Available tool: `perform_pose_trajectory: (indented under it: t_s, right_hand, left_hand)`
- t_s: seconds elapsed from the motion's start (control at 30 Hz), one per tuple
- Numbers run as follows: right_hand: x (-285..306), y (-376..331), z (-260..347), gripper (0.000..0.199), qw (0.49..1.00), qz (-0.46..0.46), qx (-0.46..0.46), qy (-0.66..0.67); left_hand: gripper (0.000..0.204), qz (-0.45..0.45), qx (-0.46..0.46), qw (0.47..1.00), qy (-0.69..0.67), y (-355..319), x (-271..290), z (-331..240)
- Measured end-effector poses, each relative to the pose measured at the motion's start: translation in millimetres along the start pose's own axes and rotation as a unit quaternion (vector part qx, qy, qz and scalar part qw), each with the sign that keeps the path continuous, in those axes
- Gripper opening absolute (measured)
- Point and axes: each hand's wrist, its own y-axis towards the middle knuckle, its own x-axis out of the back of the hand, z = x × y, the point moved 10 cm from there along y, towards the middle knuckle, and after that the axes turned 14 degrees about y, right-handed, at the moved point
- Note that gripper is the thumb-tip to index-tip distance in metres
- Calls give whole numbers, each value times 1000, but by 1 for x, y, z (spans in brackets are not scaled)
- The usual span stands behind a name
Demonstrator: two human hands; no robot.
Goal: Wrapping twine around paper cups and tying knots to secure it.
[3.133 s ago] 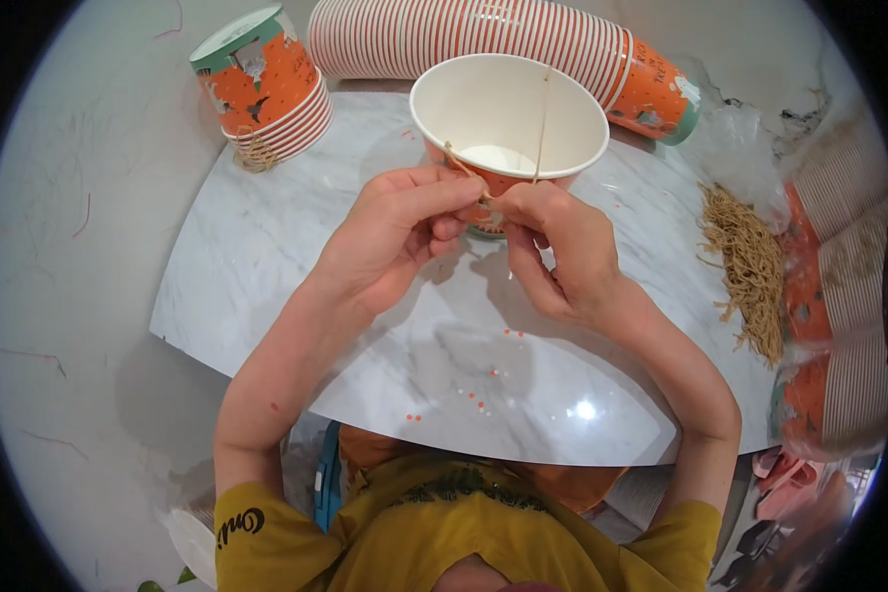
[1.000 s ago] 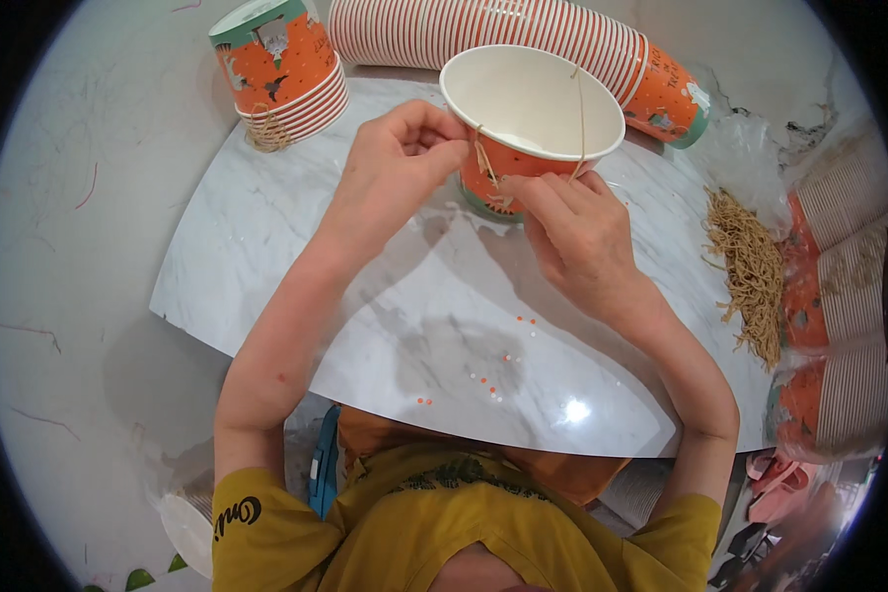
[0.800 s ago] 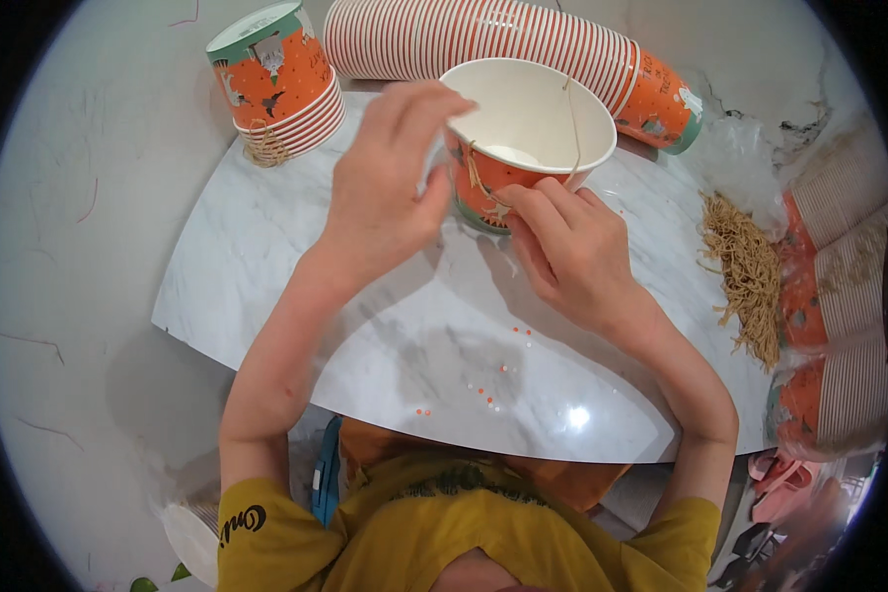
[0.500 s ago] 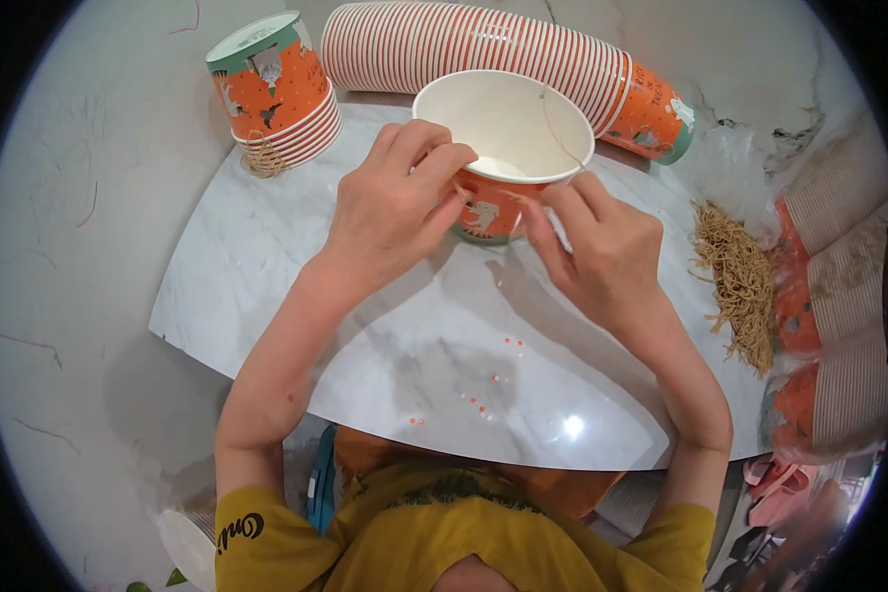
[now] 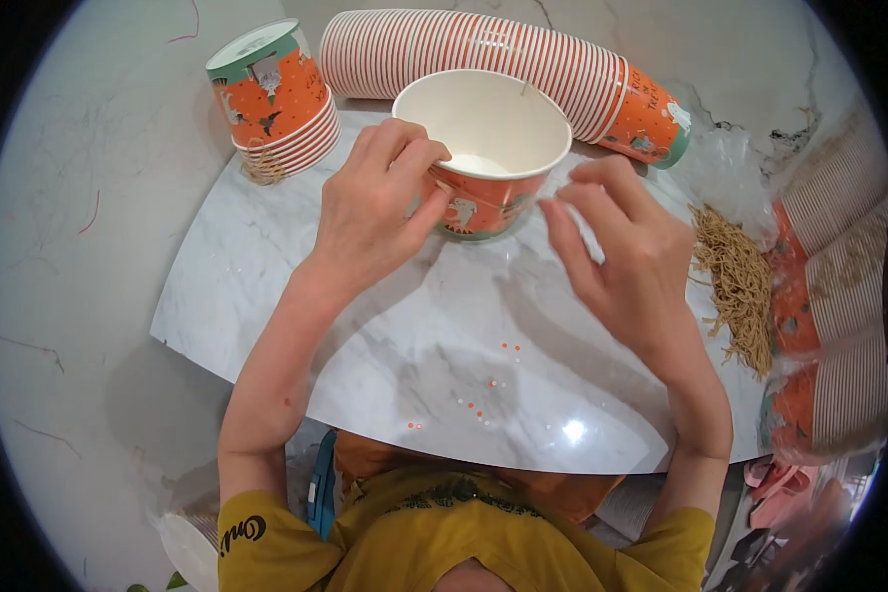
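Observation:
A white-lined paper tub [image 5: 483,202] with an orange and green printed outside stands upright near the table's back. My left hand [image 5: 375,197] grips its near-left rim, thumb on the outer wall and fingers over the edge. A thin end of twine [image 5: 525,89] shows at the tub's far inner rim. To the right of the tub, apart from it, is my right hand [image 5: 627,237]. Its fingers are bent and loosely parted, slightly blurred, with nothing visible between them.
Behind lies a long row of nested tubs [image 5: 464,54]. An upside-down stack of tubs [image 5: 276,94] stands at back left, twine pieces [image 5: 263,166] beside it. A twine heap [image 5: 735,286] and bagged tubs [image 5: 799,286] are at right. Small dots [image 5: 474,407] dot the marbled table [image 5: 385,375].
My right hand has let go at the tub's right side and moved away to the right. The tub has shifted slightly left with my left hand. Less twine shows inside it.

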Motion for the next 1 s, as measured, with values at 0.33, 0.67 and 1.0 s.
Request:
perform_pose_trajectory:
  t_s: [0.33, 0.67, 1.0]
  right_hand:
    - [29, -2, 88, 45, 874, 169, 33, 454]
    - [50, 11, 115, 53, 834, 131, 198, 498]
    - [8, -12, 77, 43, 831, 179, -3, 526]
  left_hand:
    - [30, 12, 24, 999, -28, -3, -3, 3]
    - [28, -21, 41, 997, -63, -3, 7, 2]
    - [11, 35, 424, 728, -538, -36, -56, 63]
